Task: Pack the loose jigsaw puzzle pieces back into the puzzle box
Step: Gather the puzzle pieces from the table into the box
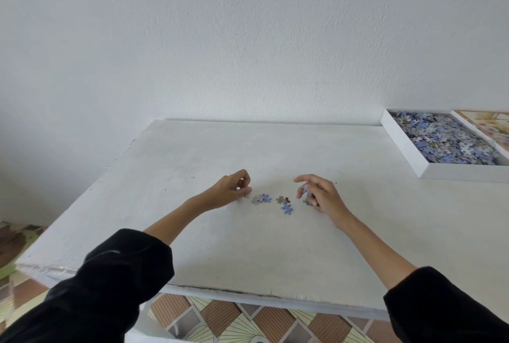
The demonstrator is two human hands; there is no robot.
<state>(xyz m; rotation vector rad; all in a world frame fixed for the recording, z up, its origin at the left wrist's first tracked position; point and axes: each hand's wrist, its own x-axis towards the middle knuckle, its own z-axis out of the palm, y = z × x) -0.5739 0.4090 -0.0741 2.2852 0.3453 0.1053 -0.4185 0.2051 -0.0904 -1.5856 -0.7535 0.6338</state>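
Loose jigsaw pieces lie mid-table between my hands: a grey and blue pair, a grey-brown piece and a blue piece. My left hand rests at their left with curled fingertips pinching small pieces. My right hand sits at their right, fingers curled round blue and grey pieces. The white puzzle box stands at the far right, filled with several blue and grey pieces.
The white table stands against a white wall. A floral picture, likely the box lid, lies past the box at the right edge. Patterned floor tiles show below the table's front edge.
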